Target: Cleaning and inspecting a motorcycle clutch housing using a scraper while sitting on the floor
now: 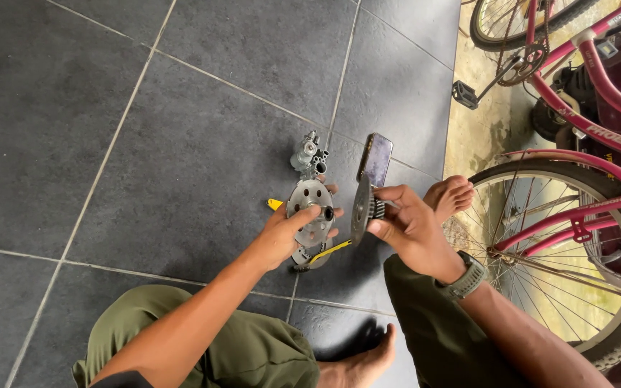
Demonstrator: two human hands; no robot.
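My left hand [287,233] holds a round grey metal disc with holes [311,205], thumb across its centre. My right hand [405,226], with a grey watch on the wrist, grips a second metal disc with a toothed gear hub [362,208], held on edge and turned towards the first disc. The two parts are a small gap apart above the dark tiled floor. Below the left-hand disc lies another metal part [301,257] with a yellow-handled tool [328,251] beside it.
A small grey carburettor-like part [308,156] and a phone [376,159] lie on the dark floor tiles [203,144] beyond my hands. A pink bicycle [591,129] stands at the right, its wheel close to my right arm. My bare feet and green-trousered legs are below.
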